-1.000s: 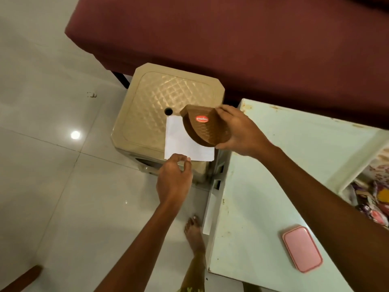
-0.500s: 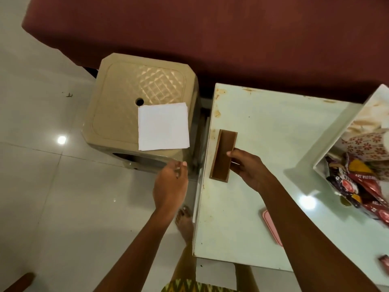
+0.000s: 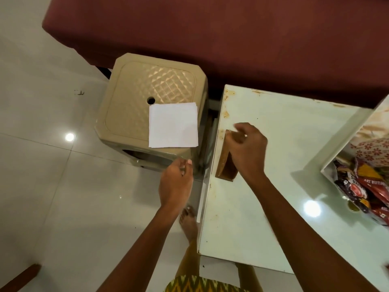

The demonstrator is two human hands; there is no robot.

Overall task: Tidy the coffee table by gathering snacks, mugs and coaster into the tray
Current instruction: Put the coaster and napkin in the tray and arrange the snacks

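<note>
Right hand (image 3: 246, 148) hangs with curled fingers over the far end of a brown wooden holder (image 3: 226, 165) lying along the left edge of the worktop (image 3: 273, 186); motion blur hides whether it grips the holder. Left hand (image 3: 175, 182) hovers off that left edge, loosely curled with nothing in it, just near of a beige stool (image 3: 130, 98) bearing white napkins (image 3: 173, 125). Snack packets (image 3: 366, 186) lie in the tray (image 3: 345, 144) toward the worktop's right side.

Glossy floor tiles (image 3: 52, 186), quilted beige plastic stool (image 3: 147, 98), matt white paper (image 3: 173, 125), brown wood-look holder (image 3: 226, 165), shiny stained tabletop (image 3: 273, 186).
</note>
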